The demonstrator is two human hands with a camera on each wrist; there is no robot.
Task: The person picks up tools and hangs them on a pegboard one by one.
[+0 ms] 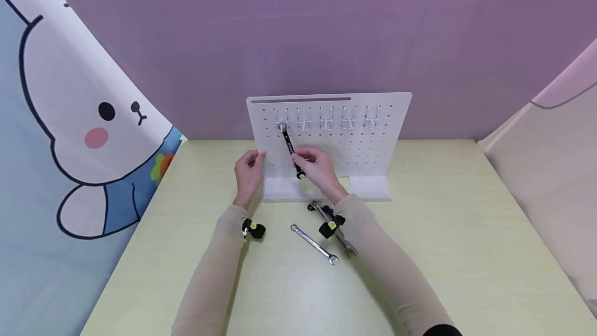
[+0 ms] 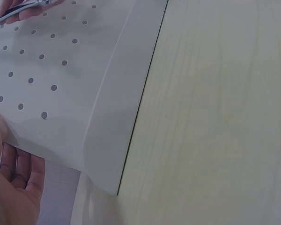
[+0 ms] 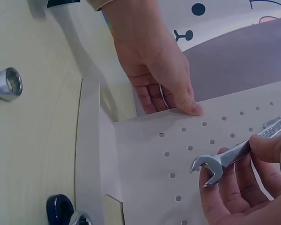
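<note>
My right hand point(image 1: 320, 168) pinches a combination wrench point(image 1: 288, 142) between thumb and fingers. The wrench slants in front of a white pegboard point(image 1: 361, 149), its ring end up at the leftmost wire hook point(image 1: 281, 116). In the right wrist view the open-end jaw of this wrench point(image 3: 210, 167) points down and away from the hook, with fingertips behind it. At the board's left edge, my left hand point(image 1: 249, 174) grips with the thumb on the front face and the other fingers behind, as the left wrist view also shows of the left hand point(image 2: 18, 187).
A silver wrench point(image 1: 313, 243) lies on the pale wooden table point(image 1: 434, 253). Beside it, partly under my right forearm, more wrenches point(image 1: 345, 243) overlap. Several other wire hooks point(image 1: 349, 118) line the board's upper part. A purple backdrop point(image 1: 326, 30) stands behind.
</note>
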